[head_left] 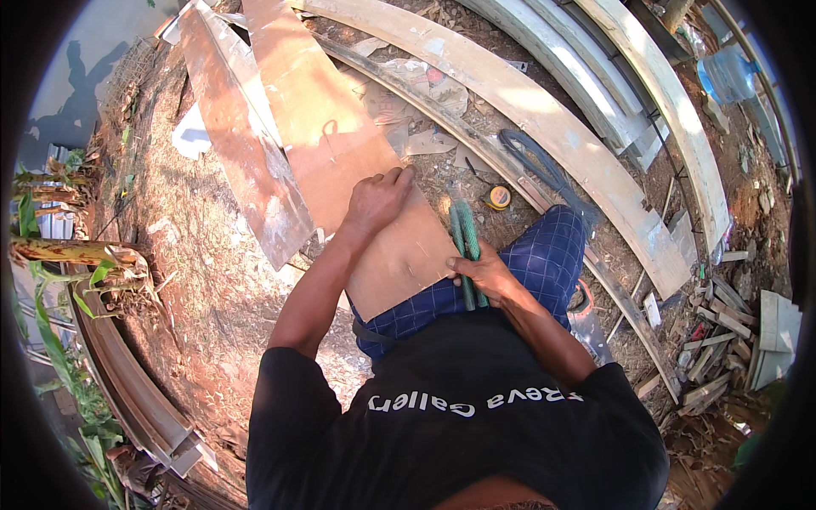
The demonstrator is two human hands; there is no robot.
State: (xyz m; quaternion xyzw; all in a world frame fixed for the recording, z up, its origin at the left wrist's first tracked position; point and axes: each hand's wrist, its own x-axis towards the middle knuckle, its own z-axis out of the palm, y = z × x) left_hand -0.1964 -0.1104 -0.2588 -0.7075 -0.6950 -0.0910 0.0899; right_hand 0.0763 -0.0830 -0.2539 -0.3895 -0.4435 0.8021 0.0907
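A long tan plywood board point(327, 136) stretches from the upper left onto my lap, over my blue checked trousers point(548, 246). My left hand point(378, 200) has its fingers curled at the board's right edge. My right hand point(476, 272) grips lower on that edge, together with two green textured rod-like pieces point(461, 229); their exact contact with the board is unclear. A paint-streaked brown panel point(229, 127) lies left of the board. A yellow tape measure point(498, 197) sits on the ground to the right, near a dark coiled strap or cord point(544, 166).
Long curved strips point(527, 102) lie ahead and to the right. A blue plastic water jug point(727, 78) is at upper right, scrap wood pieces point(722, 340) at lower right. Stacked brown strips point(127, 374) and banana plants point(76, 251) line the left, near a grey wall point(68, 85).
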